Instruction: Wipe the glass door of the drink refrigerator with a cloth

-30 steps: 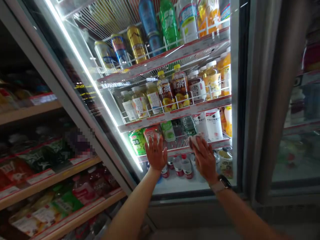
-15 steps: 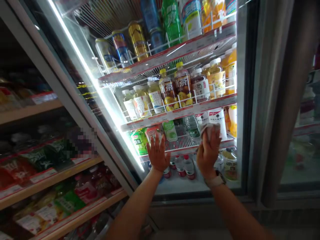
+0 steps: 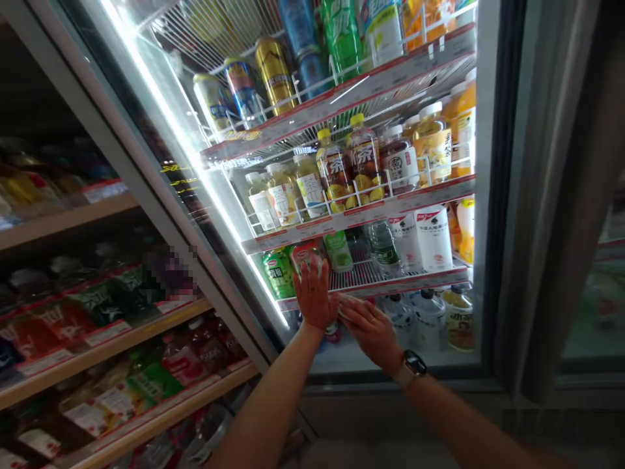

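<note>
My left hand lies flat with fingers apart against the glass door of a lit drinks fridge, in front of a red-labelled bottle. Close to its right, my right hand presses a cloth to the same glass. Only a pale edge of the cloth shows beside the fingertips; the palm covers the rest. A watch is on my right wrist. Behind the glass, near the hands, are a green-labelled bottle and a clear water bottle.
Bottles and cans fill wire shelves behind the glass, among them yellow-capped tea bottles and a gold can. A metal door frame rises on the right. Open shelves with packaged drinks stand on the left.
My right hand has moved left and down across the glass with the cloth, from before the white cartons to beside my left hand. My left hand stays on the glass. The view has shifted slightly.
</note>
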The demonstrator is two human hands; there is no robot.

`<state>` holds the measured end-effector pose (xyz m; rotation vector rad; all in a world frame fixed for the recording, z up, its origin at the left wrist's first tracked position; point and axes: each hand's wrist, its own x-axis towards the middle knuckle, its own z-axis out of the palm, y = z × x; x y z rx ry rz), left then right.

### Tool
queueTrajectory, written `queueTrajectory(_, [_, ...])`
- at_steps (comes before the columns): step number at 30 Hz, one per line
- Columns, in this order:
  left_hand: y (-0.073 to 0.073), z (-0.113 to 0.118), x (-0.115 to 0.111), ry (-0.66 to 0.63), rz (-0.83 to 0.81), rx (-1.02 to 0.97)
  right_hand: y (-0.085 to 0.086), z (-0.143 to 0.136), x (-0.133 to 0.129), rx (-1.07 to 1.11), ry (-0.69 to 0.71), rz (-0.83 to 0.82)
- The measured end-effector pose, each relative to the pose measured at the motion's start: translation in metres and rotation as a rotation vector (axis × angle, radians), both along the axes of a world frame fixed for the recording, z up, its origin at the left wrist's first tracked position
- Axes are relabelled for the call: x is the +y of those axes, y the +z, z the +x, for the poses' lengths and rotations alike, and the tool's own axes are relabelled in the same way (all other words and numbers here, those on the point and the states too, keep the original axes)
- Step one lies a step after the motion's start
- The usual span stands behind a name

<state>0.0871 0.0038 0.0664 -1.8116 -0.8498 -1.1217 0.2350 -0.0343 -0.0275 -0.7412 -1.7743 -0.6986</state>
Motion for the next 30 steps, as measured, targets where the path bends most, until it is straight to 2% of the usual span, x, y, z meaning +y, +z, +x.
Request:
queueTrajectory(4, [-0.001, 0.001, 0.002, 0.001, 0.011, -0.023, -0.032, 0.021, -0.009, -0.18, 0.032, -0.029])
queueTrajectory(7, [0.0, 0.003, 0.003, 0.035, 0.038, -0.025, -0.033, 0.041, -0.013, -0.26, 0.022, -0.022])
queueTrajectory(10, [0.0, 0.004, 0.004, 0.022, 0.062, -0.03, -0.01, 0.062, -0.013, -0.154, -0.066, -0.019])
queueTrajectory(13, [0.0, 0.005, 0.005, -0.02, 0.055, -0.046, 0.024, 0.077, -0.008, 0.144, -0.196, -0.004])
queueTrajectory(16, [0.0, 0.006, 0.004, -0.038, 0.048, -0.06, 0.05, 0.076, 0.0, 0.42, -0.269, 0.052])
queueTrajectory(18, [-0.001, 0.007, 0.004, -0.021, 0.056, -0.056, 0.055, 0.065, 0.005, 0.506, -0.275, 0.085])
queueTrajectory(20, [-0.001, 0.007, 0.003, 0.005, 0.065, -0.043, 0.052, 0.048, 0.007, 0.512, -0.265, 0.096])
queueTrajectory(24, [-0.001, 0.005, 0.002, 0.054, 0.065, -0.017, 0.033, 0.023, 0.007, 0.406, -0.223, 0.1])
queueTrajectory(30, [0.0, 0.007, -0.002, 0.044, 0.014, -0.025, -0.008, 0.024, -0.004, 0.082, -0.117, -0.017])
